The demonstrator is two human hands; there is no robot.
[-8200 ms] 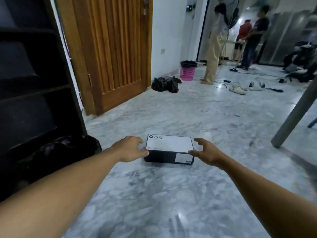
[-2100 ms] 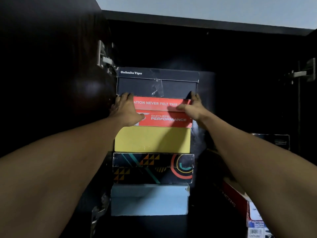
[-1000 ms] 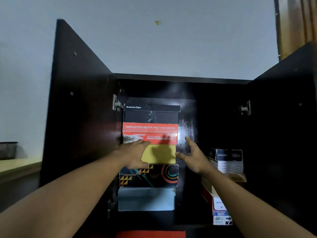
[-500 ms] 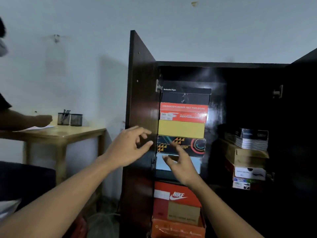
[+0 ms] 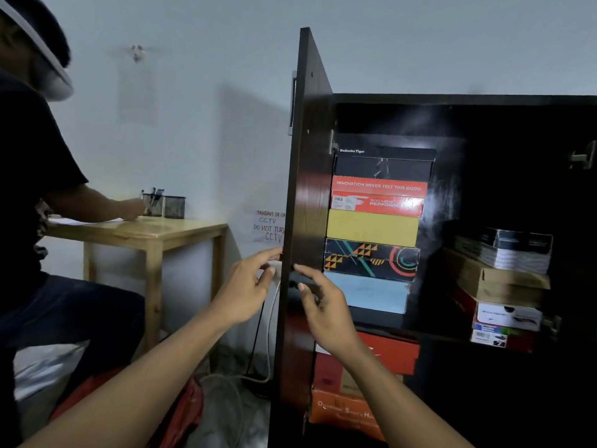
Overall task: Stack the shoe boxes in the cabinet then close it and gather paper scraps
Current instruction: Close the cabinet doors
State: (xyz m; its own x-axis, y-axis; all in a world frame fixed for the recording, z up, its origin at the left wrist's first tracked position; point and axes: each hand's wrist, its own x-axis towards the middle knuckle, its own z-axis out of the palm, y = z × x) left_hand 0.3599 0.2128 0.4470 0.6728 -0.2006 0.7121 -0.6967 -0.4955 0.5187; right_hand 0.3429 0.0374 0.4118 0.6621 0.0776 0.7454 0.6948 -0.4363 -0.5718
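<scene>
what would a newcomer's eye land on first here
The bright stack of shoe boxes in the dark open cabinet, right of centre, stands out most, above all its red box and yellow box. In front, the left hand and right hand reach to either side of the cabinet door, mid-frame. At far left a person sits at a wooden table.
</scene>
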